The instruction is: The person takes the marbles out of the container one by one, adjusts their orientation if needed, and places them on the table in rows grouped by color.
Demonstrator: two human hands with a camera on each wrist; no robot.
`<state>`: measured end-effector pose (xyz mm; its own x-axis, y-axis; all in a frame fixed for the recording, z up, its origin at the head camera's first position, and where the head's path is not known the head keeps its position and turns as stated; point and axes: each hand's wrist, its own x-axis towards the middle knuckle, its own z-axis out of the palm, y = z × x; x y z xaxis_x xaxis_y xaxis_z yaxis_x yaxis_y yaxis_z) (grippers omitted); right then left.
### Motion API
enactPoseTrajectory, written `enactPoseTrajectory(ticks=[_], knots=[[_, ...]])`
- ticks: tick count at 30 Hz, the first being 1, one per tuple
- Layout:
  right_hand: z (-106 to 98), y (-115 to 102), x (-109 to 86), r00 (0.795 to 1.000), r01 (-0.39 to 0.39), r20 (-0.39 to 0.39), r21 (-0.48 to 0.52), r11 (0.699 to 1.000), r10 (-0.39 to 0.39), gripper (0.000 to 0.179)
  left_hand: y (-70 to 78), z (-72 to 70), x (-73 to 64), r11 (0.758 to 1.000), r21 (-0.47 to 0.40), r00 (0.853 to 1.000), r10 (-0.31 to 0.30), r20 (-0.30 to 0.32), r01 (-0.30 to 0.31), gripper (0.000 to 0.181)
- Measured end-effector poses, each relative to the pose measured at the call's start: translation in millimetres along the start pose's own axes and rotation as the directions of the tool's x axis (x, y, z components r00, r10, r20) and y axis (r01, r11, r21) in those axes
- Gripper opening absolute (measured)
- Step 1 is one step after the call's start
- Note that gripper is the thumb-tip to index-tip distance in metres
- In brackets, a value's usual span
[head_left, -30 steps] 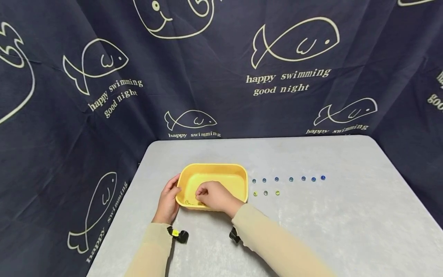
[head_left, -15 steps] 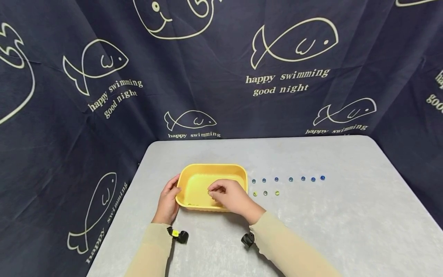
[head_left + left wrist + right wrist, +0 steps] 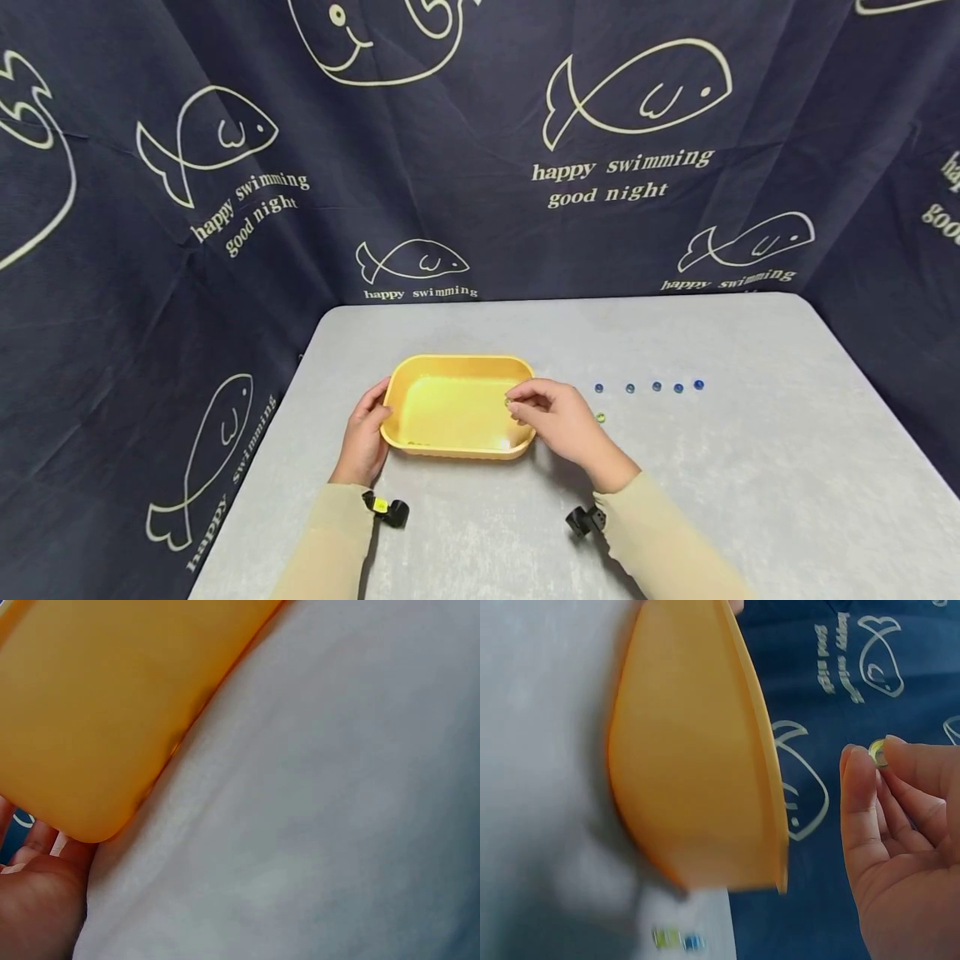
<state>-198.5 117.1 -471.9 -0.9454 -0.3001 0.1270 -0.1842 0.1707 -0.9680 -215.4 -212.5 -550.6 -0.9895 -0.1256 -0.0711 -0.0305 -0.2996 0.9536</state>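
A yellow plastic basin (image 3: pixel 450 408) sits on the table. My left hand (image 3: pixel 365 433) grips its left end, thumb over the rim; the left wrist view shows fingers (image 3: pixel 39 844) at its corner. My right hand (image 3: pixel 558 421) is over the basin's right rim. Between its thumb and index finger it pinches a clear marble with yellow in it (image 3: pixel 878 753). A few marbles (image 3: pixel 416 443) show faintly low inside the basin, along its near wall. To the right on the table lie a row of blue marbles (image 3: pixel 657 387) and a yellow-green marble (image 3: pixel 601 417); my right hand hides others.
The pale grey table (image 3: pixel 750 467) reaches out beyond the marbles to the right. Behind it hangs a dark blue curtain (image 3: pixel 495 217) printed with white fish and lettering. A black wrist camera (image 3: pixel 585 521) sits at my right sleeve.
My right hand has moved right from inside the basin to its right rim, carrying the marble and now covering the nearest table marbles. The left hand and basin stay in place.
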Motion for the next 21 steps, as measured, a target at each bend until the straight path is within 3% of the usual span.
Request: enactPoseTrajectory(ticks=[7, 14, 21], knots=[[-44, 9, -13.9, 0.995, -0.011, -0.105, -0.057, 0.998, 0.005, 0.021, -1.2, -0.4, 2.0, 1.0, 0.023, 1.0, 0.011, 0.005, -0.011, 0.056], [-87, 18, -26.3, 0.971, -0.009, -0.237, -0.123, 0.992, -0.021, 0.023, 0.1, -0.7, -0.4, 1.0, 0.001, 1.0, 0.013, 0.021, -0.013, 0.055], [-121, 29, -44.9, 0.949, -0.028, -0.312, -0.203, 0.979, -0.038, 0.023, -0.2, 1.6, -2.1, 1.0, -0.01, 1.0, -0.006, 0.013, 0.006, 0.055]])
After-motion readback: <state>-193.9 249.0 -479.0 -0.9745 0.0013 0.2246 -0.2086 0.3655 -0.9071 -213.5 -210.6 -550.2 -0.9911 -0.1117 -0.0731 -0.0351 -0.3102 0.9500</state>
